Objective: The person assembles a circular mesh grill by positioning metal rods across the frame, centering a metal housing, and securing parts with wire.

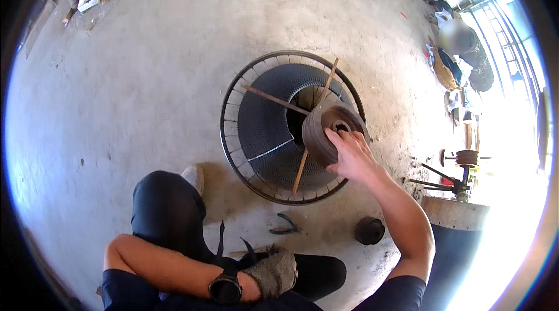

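Note:
My bare right hand (354,157) grips a heavy, rusty grooved pulley wheel (319,136), with fingertips in its centre hole. The wheel is tilted over the right part of a coil of dark wire mesh (259,128); whether it touches the coil is hard to see. Thin wooden sticks (273,99) lie across the coil's top, partly hidden by the wheel. Around the coil runs a large metal ring with spokes (228,151). My left hand (275,273), in a grey work glove, rests by my bent leg. Its fingers are hidden.
Black-handled pliers (285,225) lie on the concrete floor before me. A small dark round part (369,230) sits to their right. At right, a blue drum (457,253) carries a metal stand with a reel (466,158). Bags and clutter (447,72) line the far right wall.

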`<state>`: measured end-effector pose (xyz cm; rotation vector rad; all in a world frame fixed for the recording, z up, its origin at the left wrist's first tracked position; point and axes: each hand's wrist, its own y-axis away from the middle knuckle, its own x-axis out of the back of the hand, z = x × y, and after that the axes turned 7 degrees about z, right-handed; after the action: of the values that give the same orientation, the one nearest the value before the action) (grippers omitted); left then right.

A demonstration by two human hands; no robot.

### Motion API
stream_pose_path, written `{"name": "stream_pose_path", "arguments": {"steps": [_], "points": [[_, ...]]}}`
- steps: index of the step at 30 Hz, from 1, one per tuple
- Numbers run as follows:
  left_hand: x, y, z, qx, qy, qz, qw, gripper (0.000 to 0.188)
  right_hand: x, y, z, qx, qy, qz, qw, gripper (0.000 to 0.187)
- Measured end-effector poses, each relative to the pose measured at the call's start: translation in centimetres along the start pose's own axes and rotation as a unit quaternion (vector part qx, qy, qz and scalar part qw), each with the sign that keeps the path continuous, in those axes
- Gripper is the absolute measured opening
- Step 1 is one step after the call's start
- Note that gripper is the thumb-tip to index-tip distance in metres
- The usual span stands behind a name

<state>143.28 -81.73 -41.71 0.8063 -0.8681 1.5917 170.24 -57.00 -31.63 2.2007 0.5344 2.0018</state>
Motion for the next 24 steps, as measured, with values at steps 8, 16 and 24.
{"name": "stream_pose_path", "arguments": {"steps": [8, 16, 24], "points": [[9.7, -1.1, -3.8, 0.034, -0.002, -0.029, 0.999, 0.018, -6.4, -2.5, 2.2, 0.026, 0.043, 0.110, 0.993, 0.092], [13.2, -1.4, -4.7, 0.004, -0.007, -0.061, 0.998, 0.016, -5.9, -3.0, 1.7, 0.012, -0.026, 0.134, 0.991, 0.095], [11.3, -1.3, -5.4, 0.043, 0.094, -0.058, 0.993, 0.020, -8.2, -3.5, 1.4, -0.017, 0.005, 0.187, 0.982, 0.092]]}}
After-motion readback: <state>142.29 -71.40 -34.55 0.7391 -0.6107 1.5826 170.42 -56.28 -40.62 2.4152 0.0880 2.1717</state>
